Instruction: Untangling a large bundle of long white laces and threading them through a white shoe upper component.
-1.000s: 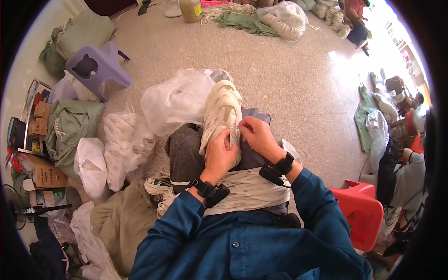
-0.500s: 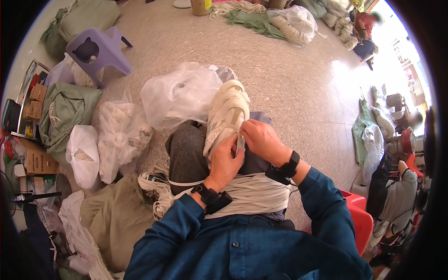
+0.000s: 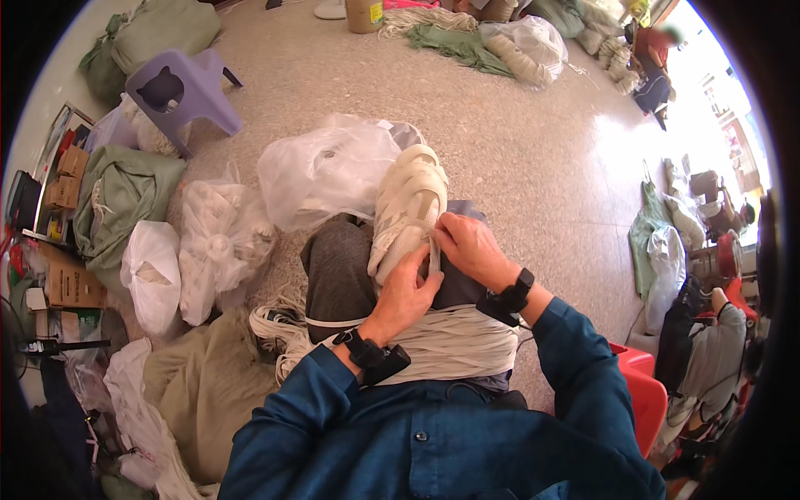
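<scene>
Cream shoe uppers (image 3: 406,200), apparently nested in one another, rest across my knees with the rounded toe pointing away from me. My left hand (image 3: 402,292) is closed on the near right edge of the uppers, thumb and fingers pressed together. Just beyond it, my right hand (image 3: 473,250) pinches at the same edge. A thin pale shoelace (image 3: 434,257) runs between the two hands; the fingertips partly hide it. Over my lap lies a thick bundle of cream shoelaces (image 3: 458,346), and more loose laces (image 3: 283,333) hang beside my left leg.
Clear plastic bags (image 3: 329,171) lie ahead and to the left, beside a white bag (image 3: 152,275) and green sacks (image 3: 125,204). A purple stool (image 3: 187,96) stands far left. Close on my right is a red stool (image 3: 640,379). Another person (image 3: 708,358) sits at the far right.
Both hands stay at the edge of the uppers. My left hand's fingers and thumb have shifted slightly, and the whole view has moved a little.
</scene>
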`<state>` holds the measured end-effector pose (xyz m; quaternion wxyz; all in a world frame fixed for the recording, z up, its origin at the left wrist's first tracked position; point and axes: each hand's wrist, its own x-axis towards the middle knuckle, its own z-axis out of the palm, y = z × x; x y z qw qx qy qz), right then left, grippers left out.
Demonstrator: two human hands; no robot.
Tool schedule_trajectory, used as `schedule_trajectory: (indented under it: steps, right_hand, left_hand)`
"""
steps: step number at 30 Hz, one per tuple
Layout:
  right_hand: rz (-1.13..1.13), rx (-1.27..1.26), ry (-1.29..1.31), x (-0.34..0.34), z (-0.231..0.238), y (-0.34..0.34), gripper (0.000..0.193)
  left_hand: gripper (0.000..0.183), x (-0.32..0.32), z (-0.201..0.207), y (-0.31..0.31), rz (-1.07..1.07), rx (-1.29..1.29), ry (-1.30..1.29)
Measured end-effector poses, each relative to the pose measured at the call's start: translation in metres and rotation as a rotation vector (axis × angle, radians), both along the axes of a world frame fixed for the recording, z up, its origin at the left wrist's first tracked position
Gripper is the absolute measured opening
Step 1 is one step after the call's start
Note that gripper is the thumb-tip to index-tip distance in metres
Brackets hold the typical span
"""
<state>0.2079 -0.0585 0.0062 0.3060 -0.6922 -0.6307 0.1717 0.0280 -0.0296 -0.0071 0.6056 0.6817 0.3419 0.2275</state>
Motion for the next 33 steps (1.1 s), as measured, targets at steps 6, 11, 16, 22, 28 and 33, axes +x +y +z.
schedule_trajectory:
  steps: [6, 11, 16, 22, 28, 33]
  right_hand:
    - [0.109, -0.233, -0.265, -0.005, 0.017, 0.009, 0.027]
    - [0.241, -0.242, -0.301, 0.005, 0.011, 0.012, 0.019]
    - [0.11, -0.136, -0.161, -0.003, -0.001, 0.002, 0.017]
    - [-0.185, -0.089, 0.111, -0.014, -0.007, -0.007, 0.025]
    - [-0.291, -0.194, 0.769, -0.024, -0.003, -0.018, 0.019]
    - [-0.045, -0.077, 1.598, -0.023, 0.037, -0.056, 0.021]
  left_hand:
    - [0.035, -0.012, -0.006, 0.009, 0.043, -0.492, -0.128]
    - [0.031, -0.001, -0.002, 0.026, 0.047, -0.597, -0.05]
    - [0.029, 0.014, -0.001, 0.035, -0.053, -0.11, 0.105]
    - [0.023, -0.069, 0.055, 0.067, -0.037, -0.647, -0.331]
    - [0.033, -0.107, 0.079, 0.073, 0.054, -0.741, -0.441]
    - [0.032, -0.06, 0.051, 0.037, -0.214, -0.155, -0.108]
